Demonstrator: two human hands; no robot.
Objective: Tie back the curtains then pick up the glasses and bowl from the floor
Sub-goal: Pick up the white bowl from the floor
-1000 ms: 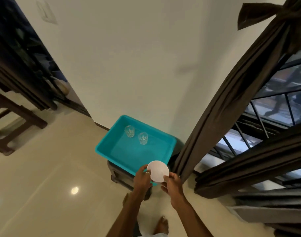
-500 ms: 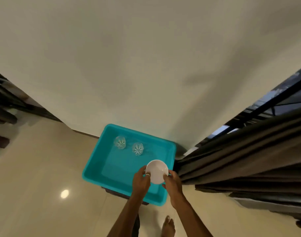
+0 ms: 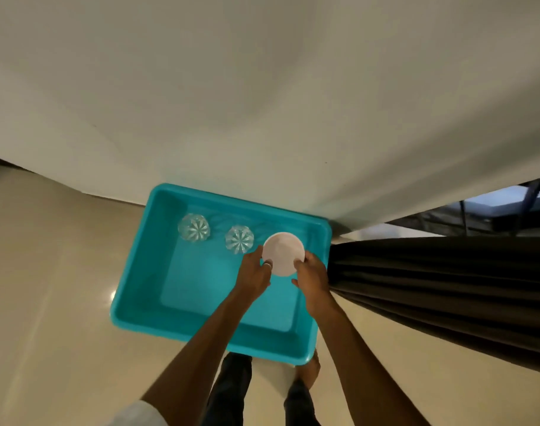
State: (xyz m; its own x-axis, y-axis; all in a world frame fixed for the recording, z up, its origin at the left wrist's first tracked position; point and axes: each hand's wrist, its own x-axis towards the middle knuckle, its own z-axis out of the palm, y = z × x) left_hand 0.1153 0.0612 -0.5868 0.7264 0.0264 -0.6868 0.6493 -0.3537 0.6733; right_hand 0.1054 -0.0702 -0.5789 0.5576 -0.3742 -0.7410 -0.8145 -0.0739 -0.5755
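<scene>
A small white bowl (image 3: 283,253) is held between both hands over the right rear part of a turquoise plastic tub (image 3: 145,315). My left hand (image 3: 254,273) grips its left rim and my right hand (image 3: 312,275) grips its right rim. Two clear cut glasses stand upright inside the tub along its far wall: one glass (image 3: 194,231) at the left and the other glass (image 3: 239,239) just left of the bowl. The dark brown curtain (image 3: 431,281) hangs in folds right of the tub.
The tub sits against a white wall (image 3: 262,103) above a beige tiled floor (image 3: 47,287). A window with dark bars (image 3: 483,216) shows behind the curtain. My legs and a bare foot (image 3: 308,368) are below the tub's near edge.
The view tilted down and closer over the tub. Both hands carried the bowl forward, from the tub's near edge to above its far right interior beside the glasses.
</scene>
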